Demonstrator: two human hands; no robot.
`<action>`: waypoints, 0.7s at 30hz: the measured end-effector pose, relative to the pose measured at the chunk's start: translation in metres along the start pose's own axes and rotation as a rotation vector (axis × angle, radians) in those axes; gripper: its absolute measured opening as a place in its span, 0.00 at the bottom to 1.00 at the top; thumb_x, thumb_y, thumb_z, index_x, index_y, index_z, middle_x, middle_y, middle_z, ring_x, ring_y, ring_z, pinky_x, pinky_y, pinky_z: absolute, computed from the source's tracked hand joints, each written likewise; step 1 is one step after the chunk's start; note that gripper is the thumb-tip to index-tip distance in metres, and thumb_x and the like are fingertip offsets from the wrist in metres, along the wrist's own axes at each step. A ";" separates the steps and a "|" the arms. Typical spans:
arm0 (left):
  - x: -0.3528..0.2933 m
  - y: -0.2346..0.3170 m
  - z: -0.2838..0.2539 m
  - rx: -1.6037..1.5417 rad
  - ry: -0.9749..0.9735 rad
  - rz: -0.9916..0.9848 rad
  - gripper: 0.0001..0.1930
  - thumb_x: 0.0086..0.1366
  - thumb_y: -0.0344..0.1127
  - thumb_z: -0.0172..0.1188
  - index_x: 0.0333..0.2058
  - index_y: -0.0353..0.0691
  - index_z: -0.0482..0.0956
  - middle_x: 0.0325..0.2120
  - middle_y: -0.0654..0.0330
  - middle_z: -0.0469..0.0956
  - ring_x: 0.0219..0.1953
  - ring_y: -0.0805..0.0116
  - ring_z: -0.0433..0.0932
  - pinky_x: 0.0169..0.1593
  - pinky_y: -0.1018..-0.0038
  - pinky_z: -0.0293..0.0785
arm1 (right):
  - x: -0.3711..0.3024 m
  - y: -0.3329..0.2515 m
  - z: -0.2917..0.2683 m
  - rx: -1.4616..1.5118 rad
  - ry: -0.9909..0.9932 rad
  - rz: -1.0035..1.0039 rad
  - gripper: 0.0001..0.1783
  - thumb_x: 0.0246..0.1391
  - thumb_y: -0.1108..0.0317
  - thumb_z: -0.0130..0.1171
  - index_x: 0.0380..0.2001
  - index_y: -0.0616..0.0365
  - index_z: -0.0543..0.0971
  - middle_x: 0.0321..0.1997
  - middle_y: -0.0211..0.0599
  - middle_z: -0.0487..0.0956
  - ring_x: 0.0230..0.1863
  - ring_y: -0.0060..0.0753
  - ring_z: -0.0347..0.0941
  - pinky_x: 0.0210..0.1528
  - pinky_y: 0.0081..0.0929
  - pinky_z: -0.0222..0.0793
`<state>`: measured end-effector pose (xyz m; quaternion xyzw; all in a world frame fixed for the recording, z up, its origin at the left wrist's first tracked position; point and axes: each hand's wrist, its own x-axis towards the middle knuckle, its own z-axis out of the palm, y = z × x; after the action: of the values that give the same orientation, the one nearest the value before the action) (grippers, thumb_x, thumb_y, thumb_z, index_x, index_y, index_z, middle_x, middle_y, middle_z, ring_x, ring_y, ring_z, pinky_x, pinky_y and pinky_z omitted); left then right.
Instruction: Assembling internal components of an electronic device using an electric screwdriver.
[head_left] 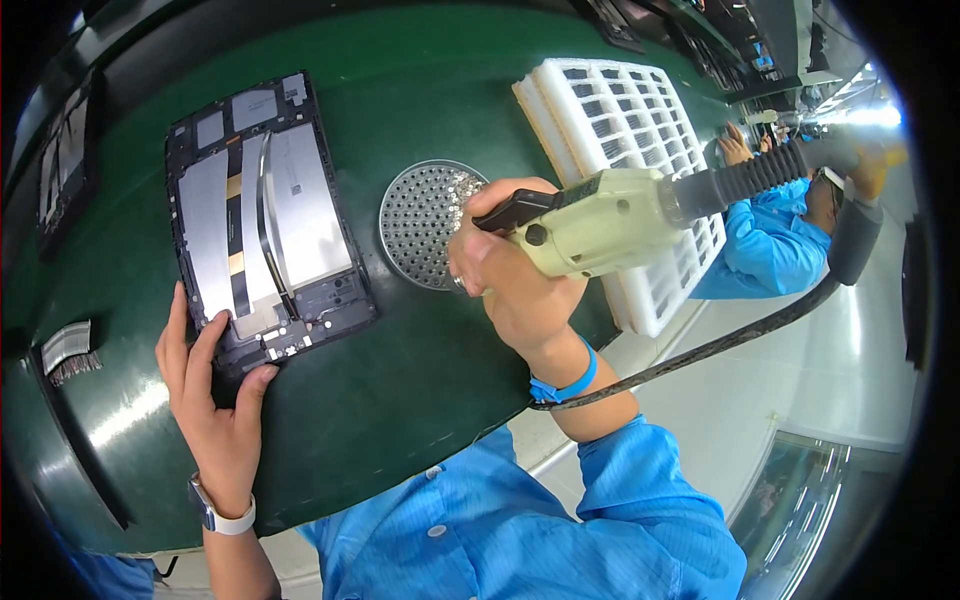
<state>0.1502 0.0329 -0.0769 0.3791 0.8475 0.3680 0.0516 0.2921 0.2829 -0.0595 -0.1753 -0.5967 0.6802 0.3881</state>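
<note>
An opened tablet (310,190) lies on the bench, with silver battery panels, a dark flex strip and a curved loose-looking ribbon cable (266,210). My left hand (222,435) holds its lower left corner, thumb on the bottom edge and fingers along the side. My right hand (530,305) is wrapped round a pale green electric screwdriver (610,225) with a black lever. The tool's front end is hidden by my fingers, over the right side of a round perforated screw plate (412,215). Small silver screws (464,190) are gathered on that side of the plate.
A white compartmented tray (570,120) stands to the right. The screwdriver's black cable (700,355) runs past my right wrist. A brush (70,350) and another opened tablet (65,160) lie at left. A co-worker in blue (770,240) sits at far right.
</note>
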 end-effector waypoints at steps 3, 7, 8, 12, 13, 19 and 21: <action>0.000 0.001 0.000 0.003 -0.001 -0.002 0.28 0.52 0.26 0.69 0.53 0.34 0.76 0.68 0.49 0.64 0.68 0.48 0.64 0.69 0.61 0.59 | 0.000 0.000 -0.001 -0.009 -0.009 -0.011 0.14 0.49 0.85 0.62 0.40 0.63 0.78 0.30 0.30 0.78 0.22 0.15 0.71 0.22 0.17 0.66; -0.001 0.001 0.000 0.004 0.003 0.002 0.28 0.52 0.26 0.69 0.54 0.35 0.77 0.68 0.49 0.64 0.68 0.48 0.64 0.69 0.61 0.60 | 0.000 0.000 -0.003 -0.027 -0.040 -0.008 0.14 0.49 0.86 0.61 0.40 0.63 0.78 0.31 0.31 0.78 0.22 0.15 0.71 0.22 0.17 0.66; -0.001 0.001 0.000 0.005 0.004 0.000 0.28 0.52 0.26 0.69 0.54 0.35 0.77 0.68 0.49 0.64 0.68 0.48 0.64 0.69 0.61 0.60 | 0.000 0.001 -0.003 -0.027 -0.042 -0.007 0.14 0.49 0.86 0.61 0.40 0.63 0.78 0.31 0.31 0.78 0.22 0.15 0.71 0.22 0.17 0.66; -0.001 0.000 0.001 0.000 0.008 0.006 0.28 0.50 0.25 0.70 0.53 0.36 0.77 0.68 0.49 0.64 0.67 0.48 0.64 0.68 0.61 0.60 | 0.000 0.003 -0.002 -0.038 -0.049 -0.023 0.14 0.49 0.86 0.61 0.40 0.63 0.78 0.32 0.32 0.78 0.23 0.16 0.71 0.23 0.17 0.66; 0.000 0.000 0.001 -0.002 0.009 0.011 0.29 0.49 0.24 0.70 0.53 0.36 0.77 0.68 0.49 0.64 0.67 0.48 0.65 0.68 0.61 0.61 | 0.000 0.003 -0.002 -0.047 -0.043 -0.040 0.15 0.49 0.86 0.61 0.40 0.63 0.77 0.32 0.32 0.78 0.23 0.16 0.71 0.23 0.17 0.66; 0.003 0.001 -0.003 0.016 0.025 0.032 0.32 0.44 0.26 0.76 0.51 0.34 0.77 0.67 0.45 0.65 0.61 0.44 0.68 0.62 0.58 0.67 | 0.012 -0.024 0.007 0.013 -0.026 -0.035 0.14 0.50 0.85 0.60 0.42 0.65 0.78 0.27 0.33 0.77 0.23 0.18 0.72 0.23 0.18 0.67; -0.006 0.007 -0.007 0.018 0.034 0.006 0.31 0.44 0.26 0.77 0.50 0.33 0.77 0.67 0.44 0.65 0.61 0.43 0.69 0.62 0.58 0.67 | 0.021 -0.039 0.016 0.036 -0.027 -0.038 0.14 0.51 0.83 0.59 0.42 0.66 0.77 0.26 0.33 0.77 0.22 0.20 0.72 0.23 0.19 0.67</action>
<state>0.1558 0.0281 -0.0684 0.3758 0.8504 0.3668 0.0326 0.2802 0.2868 -0.0144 -0.1476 -0.5927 0.6858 0.3958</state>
